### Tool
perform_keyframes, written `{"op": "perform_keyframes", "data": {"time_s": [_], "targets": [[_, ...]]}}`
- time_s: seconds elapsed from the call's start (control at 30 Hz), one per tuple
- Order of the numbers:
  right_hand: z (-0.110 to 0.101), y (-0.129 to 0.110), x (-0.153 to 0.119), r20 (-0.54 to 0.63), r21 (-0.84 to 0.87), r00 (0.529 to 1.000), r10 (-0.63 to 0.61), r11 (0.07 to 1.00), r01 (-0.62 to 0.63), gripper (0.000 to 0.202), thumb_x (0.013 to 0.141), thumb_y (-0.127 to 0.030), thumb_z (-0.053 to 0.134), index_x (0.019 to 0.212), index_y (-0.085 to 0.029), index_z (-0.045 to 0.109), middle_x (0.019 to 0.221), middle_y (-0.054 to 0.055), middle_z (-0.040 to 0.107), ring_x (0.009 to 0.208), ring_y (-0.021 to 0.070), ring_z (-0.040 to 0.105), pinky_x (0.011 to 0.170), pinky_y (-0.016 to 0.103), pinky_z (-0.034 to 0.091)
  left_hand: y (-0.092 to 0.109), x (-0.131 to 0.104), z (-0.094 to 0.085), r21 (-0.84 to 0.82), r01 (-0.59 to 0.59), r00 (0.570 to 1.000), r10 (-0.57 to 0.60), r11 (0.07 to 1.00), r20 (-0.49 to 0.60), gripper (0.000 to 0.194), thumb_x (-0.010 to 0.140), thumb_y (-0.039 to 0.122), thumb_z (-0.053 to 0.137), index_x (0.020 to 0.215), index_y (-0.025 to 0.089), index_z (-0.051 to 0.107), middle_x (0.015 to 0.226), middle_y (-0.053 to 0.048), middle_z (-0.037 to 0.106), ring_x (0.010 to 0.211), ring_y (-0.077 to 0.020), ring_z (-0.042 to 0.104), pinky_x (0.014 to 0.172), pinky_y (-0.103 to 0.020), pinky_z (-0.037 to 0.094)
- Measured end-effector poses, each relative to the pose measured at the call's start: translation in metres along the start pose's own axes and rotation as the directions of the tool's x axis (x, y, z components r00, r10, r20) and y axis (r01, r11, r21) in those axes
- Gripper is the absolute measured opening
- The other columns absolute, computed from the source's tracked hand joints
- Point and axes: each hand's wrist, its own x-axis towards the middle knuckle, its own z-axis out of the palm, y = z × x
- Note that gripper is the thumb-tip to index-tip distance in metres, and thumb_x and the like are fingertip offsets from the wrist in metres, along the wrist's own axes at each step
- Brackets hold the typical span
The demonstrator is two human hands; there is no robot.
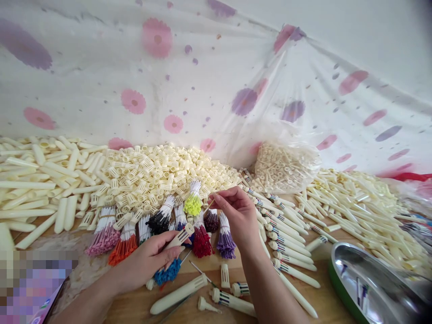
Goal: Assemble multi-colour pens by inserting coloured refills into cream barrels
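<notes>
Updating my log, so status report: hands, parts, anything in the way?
Left hand holds slotted cream tube. Right hand pinches thin stick. Nothing clearly blocking; blue bundle partly hidden by left hand.

Smooth plastic with a soft sheen forms the held collar (182, 236), the heaped collars (162, 173) and the tubes (30, 184). The refills (201, 238) look plastic, their stems matt. The table (135, 308) has a smooth, wood-grained top. The tray (349, 255) is polished, reflective metal inside. The bag (286, 168) is clear, crinkled plastic; the sheet (101, 67), thin, creased, faintly glossy plastic.
</notes>
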Motion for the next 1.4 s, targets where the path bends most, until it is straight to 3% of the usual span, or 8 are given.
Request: {"op": "perform_keyframes", "data": {"time_s": [0.23,0.57,0.8,0.97,1.07,1.17,1.4], "targets": [[0.003,0.0,-0.001,-0.005,0.009,1.0,0.009,1.0,-0.009,0.016,0.067,-0.027,0.074,0.07,-0.019,0.06,0.062,-0.002,0.067,0.058,0.011,0.063,0.058,0.023,0.053,-0.001,-0.001,0.001,0.009,0.009,1.0,-0.009,1.0,-0.009,0.049,0.082,0.05,0.051,0.119,0.017,0.053,0.063,0.006,0.039,0.057,-0.0106,0.034,0.05,-0.021,0.029],[0.012,0.004,-0.006,0.001,0.009,0.998,0.07,0.997,-0.07,0.019,0.066,-0.03,0.074,0.069,-0.019,0.058,0.063,-0.002,0.066,0.056,0.0103,0.061,0.057,0.024,0.052,-0.004,0.0,0.0,-0.009,0.019,0.999,-0.02,1.0,-0.043,0.042,0.081,0.052,0.051,0.105,0.017,0.056,0.064,0.006,0.039,0.059,-0.0112,0.036,0.053,-0.022,0.033],[0.017,0.005,-0.01,-0.035,-0.048,0.999,0.032,0.998,-0.034,0.022,0.066,-0.033,0.073,0.069,-0.019,0.057,0.06,-0.002,0.062,0.055,0.0113,0.059,0.055,0.024,0.049,-0.002,-0.001,-0.001,-0.023,-0.003,0.997,0.001,1.0,-0.081,0.045,0.081,0.051,0.053,0.108,0.015,0.054,0.063,0.006,0.04,0.058,-0.0111,0.036,0.052,-0.022,0.031],[0.021,0.016,-0.016,0.052,-0.065,0.996,0.074,0.995,-0.071,0.02,0.069,-0.032,0.071,0.07,-0.02,0.055,0.061,-0.002,0.061,0.057,0.0117,0.058,0.056,0.024,0.047,0.005,-0.003,0.0,-0.022,-0.03,0.997,0.028,0.999,-0.076,0.033,0.082,0.049,0.052,0.092,0.017,0.056,0.061,0.007,0.038,0.056,-0.0104,0.034,0.051,-0.021,0.029],[0.021,0.021,-0.019,0.098,-0.202,0.993,0.072,0.978,-0.051,0.017,0.072,-0.031,0.069,0.069,-0.019,0.057,0.067,-0.001,0.061,0.059,0.0114,0.055,0.057,0.024,0.045,0.008,-0.004,0.0,-0.024,-0.037,0.994,0.034,0.999,-0.103,0.03,0.082,0.048,0.052,0.083,0.018,0.053,0.061,0.007,0.037,0.056,-0.0102,0.034,0.051,-0.021,0.03],[0.02,0.019,-0.02,0.152,-0.326,0.985,0.076,0.945,-0.023,0.016,0.073,-0.03,0.068,0.068,-0.019,0.058,0.069,0.0,0.06,0.062,0.0115,0.053,0.057,0.023,0.042,0.01,-0.005,-0.001,-0.021,-0.036,0.991,0.033,0.999,-0.132,0.029,0.081,0.047,0.053,0.08,0.019,0.052,0.062,0.007,0.039,0.057,-0.0103,0.035,0.052,-0.021,0.031],[0.016,0.015,-0.016,0.208,-0.356,0.974,0.088,0.934,-0.008,0.011,0.074,-0.03,0.066,0.071,-0.019,0.063,0.068,0.0,0.059,0.063,0.0122,0.051,0.058,0.023,0.042,0.009,-0.007,0.0,0.01,-0.009,0.995,0.01,1.0,-0.102,0.03,0.081,0.049,0.052,0.082,0.019,0.053,0.057,0.007,0.04,0.055,-0.0109,0.036,0.051,-0.022,0.03]]}}
